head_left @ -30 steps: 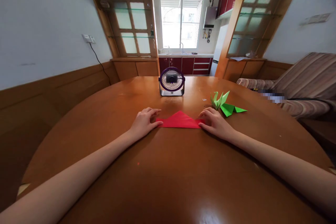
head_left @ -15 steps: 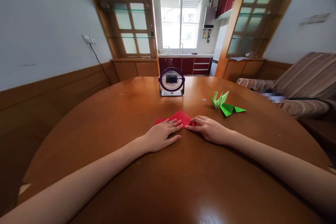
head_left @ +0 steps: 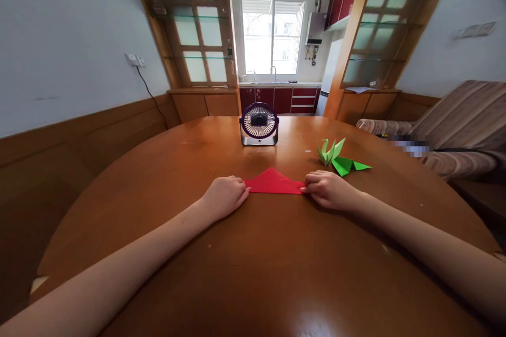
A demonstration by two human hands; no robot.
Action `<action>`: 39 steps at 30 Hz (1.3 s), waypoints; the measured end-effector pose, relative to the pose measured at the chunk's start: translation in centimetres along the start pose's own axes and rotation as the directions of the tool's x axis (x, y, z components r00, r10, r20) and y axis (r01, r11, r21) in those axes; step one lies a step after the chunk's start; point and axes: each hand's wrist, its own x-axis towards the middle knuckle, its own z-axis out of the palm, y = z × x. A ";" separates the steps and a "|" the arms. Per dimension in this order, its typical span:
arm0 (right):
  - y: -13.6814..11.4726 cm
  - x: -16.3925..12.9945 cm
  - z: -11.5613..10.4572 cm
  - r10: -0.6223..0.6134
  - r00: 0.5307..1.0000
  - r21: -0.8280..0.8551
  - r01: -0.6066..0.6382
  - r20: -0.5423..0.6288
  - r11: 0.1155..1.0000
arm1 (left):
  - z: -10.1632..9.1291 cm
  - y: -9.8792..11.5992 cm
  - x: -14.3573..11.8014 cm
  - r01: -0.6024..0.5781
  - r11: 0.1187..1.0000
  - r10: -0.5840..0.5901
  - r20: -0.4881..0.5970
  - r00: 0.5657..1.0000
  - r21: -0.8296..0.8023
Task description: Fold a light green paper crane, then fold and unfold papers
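Fingers (head_left: 313, 185) of the right hand (head_left: 332, 190) were bent and drawn in close to the thumb, and they had hold of the right end of the red paper (head_left: 272, 181). At the other end, the left hand (head_left: 226, 193) was curled in the same way, with its thumb along the near edge; its fingertips were partly hidden, so I could not tell exactly how they pressed. The red paper lay on the tabletop (head_left: 237, 268) at the middle of the frame, between the two hands, with a low peak pointing up the frame and a straight edge toward the person. Probably it was held at both ends so that it would not slide or turn, and so that this edge was level. Both wrists were low, perhaps because the wood gave support.

Near the right hand, to the right of centre, stood a light green paper bird (head_left: 330, 152) and a darker green folded paper (head_left: 344, 165), maybe put aside to leave room for the hands. Beyond them, at upper centre, the fan (head_left: 259, 120) stood upright, perhaps placed there for its air to reach the person.
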 end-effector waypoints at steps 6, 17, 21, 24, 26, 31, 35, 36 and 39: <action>-0.5 0.4 0.5 0.170 0.983 0.146 -0.159 -0.064 0.976 | 0.5 -0.2 0.2 0.117 0.992 -0.119 -0.035 0.992 -0.055; 0.0 1.6 2.7 0.334 0.936 0.283 -0.293 -0.112 0.913 | 1.3 -0.4 1.5 0.292 0.924 -0.291 0.041 0.956 -0.246; -0.4 1.9 2.7 0.370 0.924 0.320 -0.322 -0.100 0.891 | 1.8 -0.7 2.3 0.338 0.879 -0.327 0.091 0.941 -0.337; -0.7 2.1 2.7 0.403 0.912 0.346 -0.353 -0.081 0.869 | 2.0 -1.1 2.5 0.351 0.859 -0.335 0.110 0.936 -0.373; -0.9 2.2 2.7 0.424 0.903 0.346 -0.377 -0.070 0.859 | 2.0 -1.2 2.5 0.338 0.854 -0.325 0.103 0.940 -0.395; -1.7 2.3 2.7 0.450 0.889 0.272 -0.414 -0.084 0.869 | 2.1 -1.2 2.2 0.283 0.829 -0.277 0.086 0.957 -0.483; -1.8 2.4 2.7 0.466 0.883 0.335 -0.421 -0.064 0.843 | 2.3 -1.0 2.0 0.232 0.758 -0.232 0.080 0.969 -0.610; -1.7 2.4 2.7 0.469 0.881 0.348 -0.421 -0.063 0.837 | 2.4 -0.9 1.9 0.230 0.736 -0.232 0.081 0.969 -0.636; -1.6 2.4 2.8 0.460 0.885 0.351 -0.408 -0.075 0.843 | 2.5 -0.6 2.0 0.247 0.676 -0.254 0.096 0.963 -0.694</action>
